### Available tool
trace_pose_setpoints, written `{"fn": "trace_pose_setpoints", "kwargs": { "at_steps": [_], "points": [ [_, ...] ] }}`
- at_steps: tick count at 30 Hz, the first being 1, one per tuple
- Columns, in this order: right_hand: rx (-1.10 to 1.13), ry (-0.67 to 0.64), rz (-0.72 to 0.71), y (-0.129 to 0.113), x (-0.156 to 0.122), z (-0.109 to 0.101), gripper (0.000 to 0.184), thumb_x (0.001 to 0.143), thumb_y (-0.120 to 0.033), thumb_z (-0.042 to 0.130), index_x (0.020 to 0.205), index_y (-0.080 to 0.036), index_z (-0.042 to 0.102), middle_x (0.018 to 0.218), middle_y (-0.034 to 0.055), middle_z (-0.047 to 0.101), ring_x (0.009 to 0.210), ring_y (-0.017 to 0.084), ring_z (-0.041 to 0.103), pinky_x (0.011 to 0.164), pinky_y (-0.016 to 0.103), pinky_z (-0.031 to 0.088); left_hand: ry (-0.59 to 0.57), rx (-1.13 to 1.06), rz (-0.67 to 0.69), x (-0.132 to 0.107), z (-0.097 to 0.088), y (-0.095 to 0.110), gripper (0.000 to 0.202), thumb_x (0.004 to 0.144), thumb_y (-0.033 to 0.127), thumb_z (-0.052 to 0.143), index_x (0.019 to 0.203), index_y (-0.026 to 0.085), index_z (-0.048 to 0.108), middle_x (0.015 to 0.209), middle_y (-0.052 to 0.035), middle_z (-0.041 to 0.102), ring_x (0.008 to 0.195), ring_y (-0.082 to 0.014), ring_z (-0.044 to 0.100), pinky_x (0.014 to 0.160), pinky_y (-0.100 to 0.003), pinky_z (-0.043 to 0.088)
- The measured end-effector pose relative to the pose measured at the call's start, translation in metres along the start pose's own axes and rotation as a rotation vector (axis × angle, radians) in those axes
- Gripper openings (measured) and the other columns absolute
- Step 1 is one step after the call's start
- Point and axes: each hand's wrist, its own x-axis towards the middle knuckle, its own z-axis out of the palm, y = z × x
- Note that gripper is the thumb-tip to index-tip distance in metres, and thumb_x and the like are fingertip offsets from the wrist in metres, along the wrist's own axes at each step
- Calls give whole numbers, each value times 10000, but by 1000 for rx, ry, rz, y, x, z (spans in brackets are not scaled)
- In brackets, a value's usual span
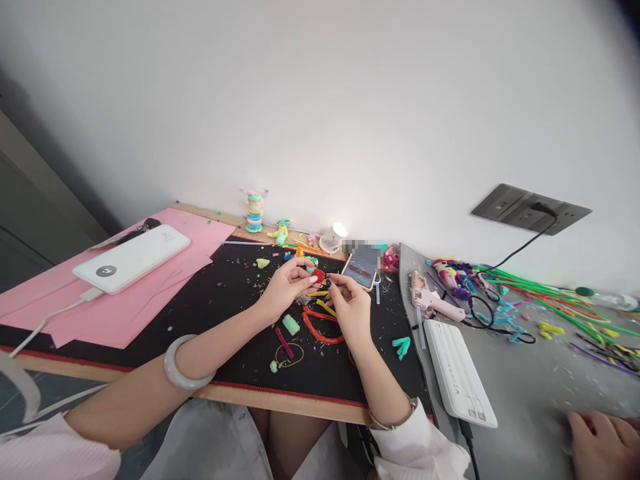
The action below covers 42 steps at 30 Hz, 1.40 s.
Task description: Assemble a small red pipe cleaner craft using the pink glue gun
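My left hand point(286, 288) is closed in a pinch on a small red fuzzy piece point(319, 275) above the black mat point(225, 300). My right hand point(350, 308) meets it from the right, fingertips pinched on a small dark bit at the red piece; I cannot make out what it is. Just below the hands lie yellow pipe-cleaner pieces point(325, 305), a red-orange pipe-cleaner loop point(320, 328), a pale green block point(291, 325) and a thin yellow ring point(290, 355). A pale bangle point(184, 365) sits on my left wrist.
A white power bank point(131, 257) lies on pink paper point(125, 300) at left. A phone point(361, 268) leans behind the hands. Right: a pink glue gun point(429, 300), a second white power bank point(457, 373), a heap of coloured pipe cleaners point(550, 300). Another person's hand point(603, 441) rests bottom right.
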Motion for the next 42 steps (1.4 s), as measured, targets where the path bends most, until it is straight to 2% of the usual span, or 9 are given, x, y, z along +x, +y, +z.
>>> {"fn": "trace_pose_setpoints", "kwargs": {
  "at_steps": [6,13,16,20,23,29,34,38,42],
  "points": [
    [97,-94,112,-3,1,3,145,749,-299,575,778,-161,605,592,0,586,521,134,564,495,248,492,-50,28,-6,0,0,-2,400,691,269,678,1023,202,466,787,13,629,759,-125,642,787,-329,524],
    [105,22,97,0,6,-4,169,757,-320,570,785,-154,579,610,-3,577,490,110,532,482,234,476,-78,127,-21,1,-2,1,533,661,267,705,1142,197,485,1046,-93,641,907,-200,636,807,-357,512],
    [121,63,84,-1,7,-6,167,761,-327,562,772,-161,550,612,-5,568,514,116,544,491,235,484,2,183,41,2,-3,3,435,653,305,709,1039,181,551,1134,-105,611,922,-209,630,788,-354,517],
    [189,-26,80,-3,6,-5,120,761,-290,545,755,-179,501,616,-14,550,547,121,562,484,230,490,133,181,64,4,-4,4,282,652,360,700,712,130,549,830,-67,681,767,-177,651,756,-353,523],
    [189,-62,87,-2,5,-3,97,756,-267,533,742,-186,482,590,-25,532,538,121,562,484,233,495,181,203,58,5,-5,5,318,613,364,725,638,140,502,643,-24,649,649,-164,644,703,-351,526],
    [191,-123,100,-2,4,-2,96,746,-268,536,737,-191,479,566,-27,561,510,126,577,491,251,505,171,306,122,4,-6,7,321,644,359,695,667,172,435,544,26,589,536,-134,597,582,-282,484],
    [114,-169,66,-1,4,-4,28,726,-272,559,703,-273,543,554,-12,617,495,161,603,491,292,513,105,283,196,4,-6,8,327,690,323,657,829,213,383,481,107,471,422,-91,490,458,-204,400],
    [58,-155,-32,1,6,-6,130,706,-245,571,674,-371,568,520,-18,613,482,180,605,453,299,501,78,408,212,4,-8,8,202,786,375,533,893,208,500,491,80,443,422,-90,460,455,-202,378],
    [38,-137,-114,2,6,-8,142,691,-252,588,697,-393,573,514,-22,610,456,179,593,424,303,495,35,496,233,3,-8,8,244,802,377,499,945,199,584,720,-1,587,588,-124,556,574,-237,448]
  ]
}}
